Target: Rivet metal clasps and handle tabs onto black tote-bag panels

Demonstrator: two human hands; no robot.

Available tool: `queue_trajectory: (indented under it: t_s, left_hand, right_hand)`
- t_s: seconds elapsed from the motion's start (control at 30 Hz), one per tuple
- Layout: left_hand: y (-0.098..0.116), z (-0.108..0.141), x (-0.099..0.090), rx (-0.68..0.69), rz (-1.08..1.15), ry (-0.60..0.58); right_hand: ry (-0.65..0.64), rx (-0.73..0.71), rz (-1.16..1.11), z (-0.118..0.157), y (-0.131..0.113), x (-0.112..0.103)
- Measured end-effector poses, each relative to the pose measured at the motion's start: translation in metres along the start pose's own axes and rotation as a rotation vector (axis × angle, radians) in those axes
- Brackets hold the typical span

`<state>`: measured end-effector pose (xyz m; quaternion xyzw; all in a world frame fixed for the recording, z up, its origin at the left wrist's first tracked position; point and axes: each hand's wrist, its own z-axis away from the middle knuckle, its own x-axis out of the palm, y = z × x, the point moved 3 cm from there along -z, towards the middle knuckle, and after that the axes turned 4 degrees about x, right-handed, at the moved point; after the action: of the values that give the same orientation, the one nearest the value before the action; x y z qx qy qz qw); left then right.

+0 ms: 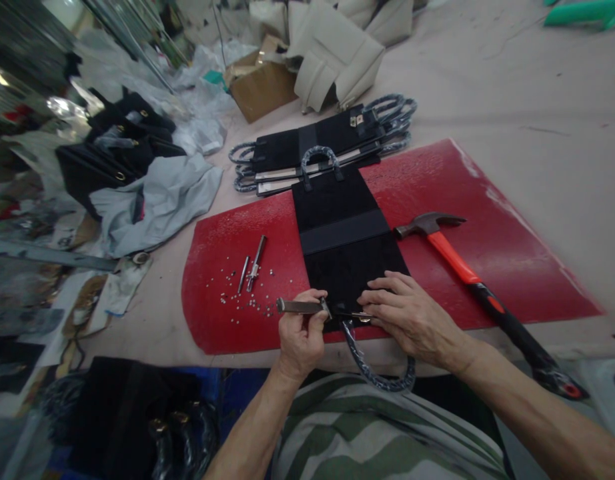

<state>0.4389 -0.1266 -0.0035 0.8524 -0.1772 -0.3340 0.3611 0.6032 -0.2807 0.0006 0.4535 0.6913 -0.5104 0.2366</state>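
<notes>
Head view, and from where I'm standing the left hand [301, 337] has a flat grey metal bar [300, 307] pinched between thumb and fingers, its far end pointing toward the left edge of the red mat [512, 267]. The right hand [412, 317] lies with fingers stretched close together over the near end of a long black fabric panel [345, 230], by a small shiny metal piece; its thumb is hidden, so I can't tell whether it grips anything. That panel spans the mat from far edge to near edge, its plastic-wrapped rope handle [358, 358] looping past the bench's near edge. Toward the mat's left edge lie two slim metal rods [257, 260] among scattered tiny metal bits [237, 300]. An orange-and-black claw hammer [487, 300] slants from mid-mat over its near edge.
</notes>
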Motion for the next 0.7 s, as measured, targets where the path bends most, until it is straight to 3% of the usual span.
queue_trajectory:
  t_s: [0.13,0.23,0.4,0.7]
  left_hand:
    - [0.0041,-0.0023,0.0003,0.024,-0.052,0.017]
    - [0.0032,-0.0044,0.0001,-0.029,-0.031,-0.031]
    - [0.0047,-0.0068,-0.0015,0.039,0.027,-0.087]
    - [-0.0044,-0.0079,-0.0065,-0.087,0.152,-0.081]
  right_hand:
    - [-0.002,0.005,0.002,-0.0005,-0.0005,-0.0005]
    - [0.004,-0.005,-0.002,0.0011,0.0002,0.0005]
    - [0.022,0.012,-0.025,0.0011,0.0029,0.0001]
    - [0.143,0.089,-0.093,-0.006,0.0054,-0.0009]
